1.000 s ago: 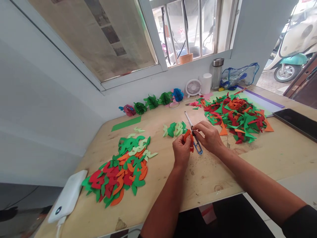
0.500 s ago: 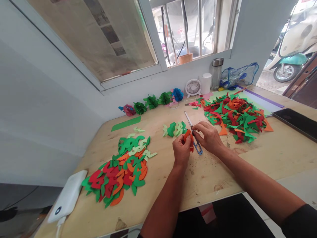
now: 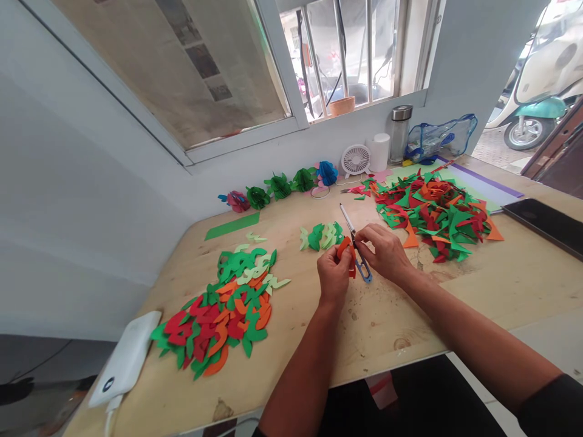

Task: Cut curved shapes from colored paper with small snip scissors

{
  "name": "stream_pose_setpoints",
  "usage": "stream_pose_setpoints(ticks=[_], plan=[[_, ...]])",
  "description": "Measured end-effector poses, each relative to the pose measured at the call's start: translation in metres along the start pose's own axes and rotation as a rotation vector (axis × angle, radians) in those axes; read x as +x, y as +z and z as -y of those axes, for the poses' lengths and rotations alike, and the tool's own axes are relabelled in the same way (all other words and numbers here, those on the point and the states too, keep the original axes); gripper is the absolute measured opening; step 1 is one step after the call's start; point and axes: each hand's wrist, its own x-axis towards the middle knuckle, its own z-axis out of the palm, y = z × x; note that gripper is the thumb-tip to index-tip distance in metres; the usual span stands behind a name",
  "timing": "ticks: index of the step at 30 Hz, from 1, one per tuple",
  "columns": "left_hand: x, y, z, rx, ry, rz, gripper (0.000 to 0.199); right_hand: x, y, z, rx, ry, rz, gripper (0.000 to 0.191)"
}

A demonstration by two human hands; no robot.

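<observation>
My left hand (image 3: pixel 334 276) is closed around an orange paper cutout (image 3: pixel 345 247), with a redder edge showing below the fingers. Close on its right, my right hand (image 3: pixel 385 249) has thumb and fingertips pinched together; what lies between them is too small to make out. Under those fingertips, a blue-handled cutting tool (image 3: pixel 365 271) rests on the table, its upper part partly hidden. A slim white pen (image 3: pixel 347 215) points away just beyond the fingers. Behind my left hand stand folded green and pale green paper cutouts (image 3: pixel 321 237).
Curved paper cutouts (image 3: pixel 223 309) are heaped on the left, and a pile of paper scraps (image 3: pixel 441 212) on the right. A white power bank (image 3: pixel 125 358) lies at the left edge, a phone (image 3: pixel 546 224) at the right. Paper flowers (image 3: pixel 279 186) and a fan (image 3: pixel 356 160) line the wall.
Both hands stay almost where they were, with the orange paper still in my left hand. The view has shifted very slightly.
</observation>
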Motion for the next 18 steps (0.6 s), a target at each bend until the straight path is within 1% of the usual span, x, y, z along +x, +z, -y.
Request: stream_pose_setpoints(ticks=[7,14,18], plan=[[-0.0008,-0.0003,-0.0041,0.003,0.011,0.007,0.029,-0.0001,-0.0001,-0.0003,-0.006,-0.007,0.005,0.012],[-0.0005,-0.0004,-0.0018,0.001,0.013,0.012,0.028,-0.0009,0.0,-0.0009,-0.042,-0.045,-0.006,0.006],[-0.0001,-0.0005,-0.0001,0.007,0.037,0.021,0.026,-0.0005,0.0002,-0.0011,-0.08,-0.062,-0.003,0.008]])
